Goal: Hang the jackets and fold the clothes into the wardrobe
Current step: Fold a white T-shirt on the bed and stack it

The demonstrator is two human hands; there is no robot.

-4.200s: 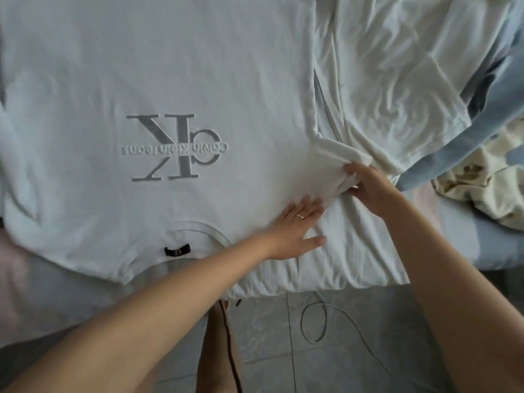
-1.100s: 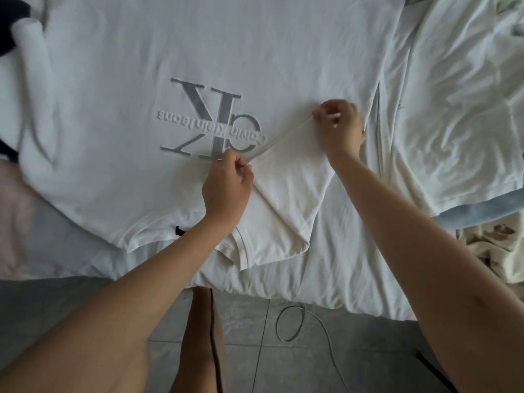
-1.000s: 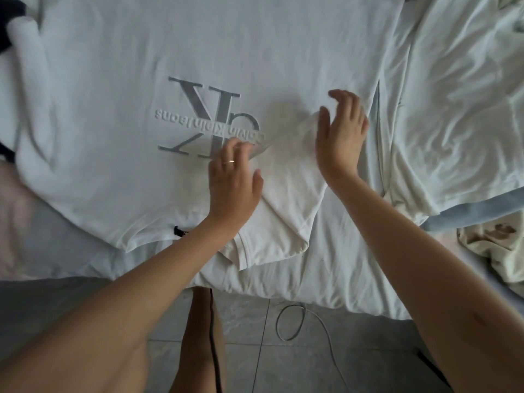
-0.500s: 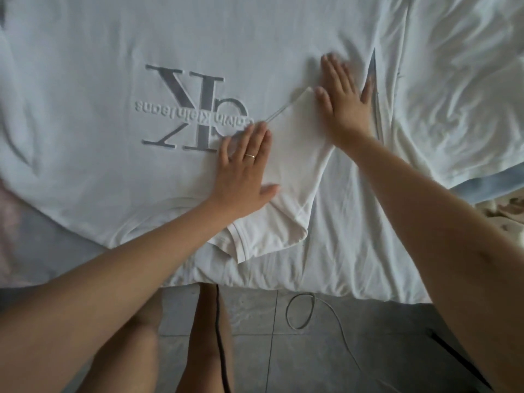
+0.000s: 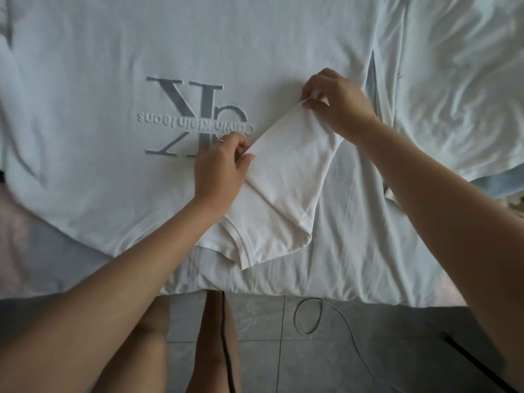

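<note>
Sleeve (image 5: 289, 165) lies folded in over tee (image 5: 113, 52) flat on bed (image 5: 368, 265), its held edge running diagonally from left hand (image 5: 218, 168) by logo (image 5: 195, 117) up to right hand (image 5: 337, 106), both grips pinching it, tee body lying leftward.

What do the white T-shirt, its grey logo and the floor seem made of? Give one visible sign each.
T-shirt: soft matte knit, probably cotton; it creases and drapes.
Logo: grey print, perhaps slightly raised; its edges look shadowed.
Floor: glazed tile, probably ceramic; grout lines and faint sheen.
</note>
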